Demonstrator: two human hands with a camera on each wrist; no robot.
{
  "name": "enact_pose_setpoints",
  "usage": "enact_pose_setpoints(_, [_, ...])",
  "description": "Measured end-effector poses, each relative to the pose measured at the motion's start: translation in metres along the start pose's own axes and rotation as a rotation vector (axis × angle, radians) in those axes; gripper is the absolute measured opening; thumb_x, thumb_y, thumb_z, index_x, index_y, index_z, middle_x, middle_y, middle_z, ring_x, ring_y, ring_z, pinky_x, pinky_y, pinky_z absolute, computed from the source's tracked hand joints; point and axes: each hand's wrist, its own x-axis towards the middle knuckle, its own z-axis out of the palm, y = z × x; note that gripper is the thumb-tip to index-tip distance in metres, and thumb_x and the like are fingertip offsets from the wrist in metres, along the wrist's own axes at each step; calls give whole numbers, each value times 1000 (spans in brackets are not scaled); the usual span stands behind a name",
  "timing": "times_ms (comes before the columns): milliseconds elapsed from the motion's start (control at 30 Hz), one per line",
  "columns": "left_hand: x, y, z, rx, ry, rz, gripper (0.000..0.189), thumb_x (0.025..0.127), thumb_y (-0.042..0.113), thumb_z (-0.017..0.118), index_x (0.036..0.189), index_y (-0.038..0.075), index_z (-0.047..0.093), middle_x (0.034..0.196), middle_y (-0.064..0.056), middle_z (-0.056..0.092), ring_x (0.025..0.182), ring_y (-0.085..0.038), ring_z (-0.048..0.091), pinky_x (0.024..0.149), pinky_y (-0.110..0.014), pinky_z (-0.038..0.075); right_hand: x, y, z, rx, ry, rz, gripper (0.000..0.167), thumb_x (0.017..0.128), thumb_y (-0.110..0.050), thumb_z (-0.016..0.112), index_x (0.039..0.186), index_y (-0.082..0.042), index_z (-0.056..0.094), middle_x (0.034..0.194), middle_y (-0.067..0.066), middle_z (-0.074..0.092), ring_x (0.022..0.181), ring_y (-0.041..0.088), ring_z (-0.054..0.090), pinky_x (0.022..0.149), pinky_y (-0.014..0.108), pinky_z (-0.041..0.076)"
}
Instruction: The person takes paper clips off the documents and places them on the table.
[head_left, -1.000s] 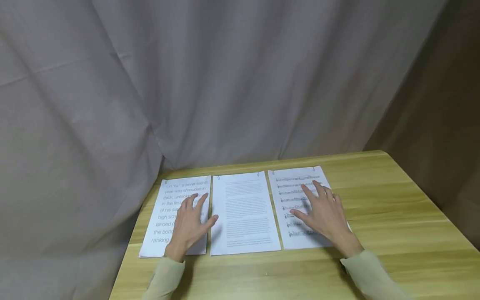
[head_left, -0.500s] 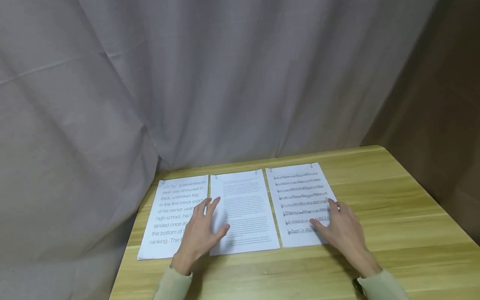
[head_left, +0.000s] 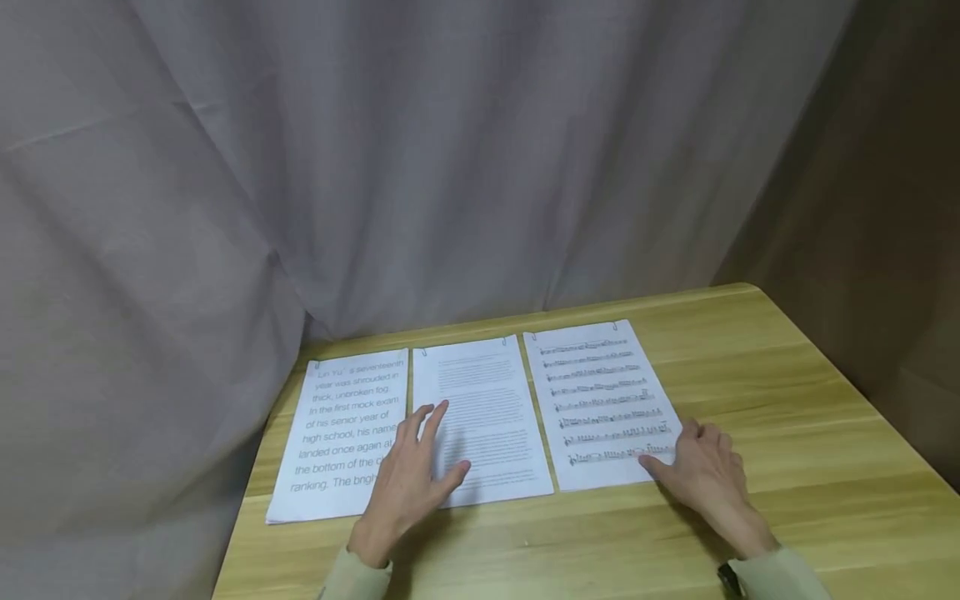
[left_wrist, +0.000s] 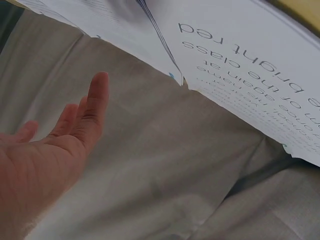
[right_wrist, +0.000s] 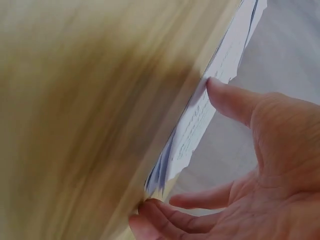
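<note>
Right of middle stack (head_left: pixel 491 417), score (head_left: pixel 600 408) lies flat, likely light, floppy, best held by side edges; right hand (head_left: pixel 708 473) fingers spread loosely at its near corner, left hand (head_left: pixel 411 475) fingers relaxed over middle stack.

Your right hand (head_left: pixel 708 471), a second ago spread over the staves of the sheet music (head_left: pixel 600 400), is now farther to the right of the middle page (head_left: pixel 480 375): its thumb touches the sheet music near the close edge, its fingers bend down by the right edge, and the staves lie nearly all uncovered. Your left hand (head_left: pixel 408 483) shifts from left of the middle page to over that page's near left part, baring more lines of the large-print page (head_left: pixel 341 433).
</note>
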Motion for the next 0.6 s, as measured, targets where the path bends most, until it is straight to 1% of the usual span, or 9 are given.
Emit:
enact_pose_setpoints(100, [0,2,0,-13,1,-2,93,89,46,84,166,14,42,159,-22,54,137,-43,63,75,-52,67,3,3,-5,4,-62,11,101,92,-51,81,137,29,39,117,52,47,101,58,50,76,61,51])
enact_pose_setpoints(200, [0,3,0,-23,-1,-8,95,90,46,84,167,14,39,162,-22,50,137,-43,62,74,-53,67,7,4,-10,57,-104,15,89,90,-48,84,131,23,49,115,48,48,100,55,48,72,56,50])
enact_pose_setpoints(267, [0,4,1,-22,5,-6,95,90,46,83,167,14,39,162,-22,50,137,-43,63,72,-52,67,9,4,-12,92,-125,22,82,88,-47,86,125,18,53,114,44,47,99,52,49,70,52,50])
enact_pose_setpoints(333, [0,4,2,-20,11,-3,94,89,46,83,166,13,41,162,-22,50,136,-43,63,72,-52,66,11,5,-15,133,-139,26,76,86,-44,88,121,15,57,113,40,47,96,47,50,69,46,49])
enact_pose_setpoints(467, [-1,4,3,-34,7,-11,91,89,45,84,164,14,44,163,-21,50,135,-42,64,74,-51,66,15,6,-16,169,-168,42,75,85,-40,89,118,17,54,110,35,44,85,36,52,65,38,47])
enact_pose_setpoints(533, [-2,4,4,-43,-1,-21,89,89,45,84,164,15,45,164,-20,49,136,-40,64,75,-50,66,17,6,-16,176,-181,52,80,84,-39,90,121,20,51,110,36,43,83,36,52,65,39,49])
enact_pose_setpoints(600, [-2,5,4,-51,-11,-28,88,90,45,84,163,15,46,165,-19,49,137,-39,64,76,-50,66,18,7,-16,176,-191,61,79,85,-38,90,120,21,51,111,37,44,86,37,52,69,42,50])
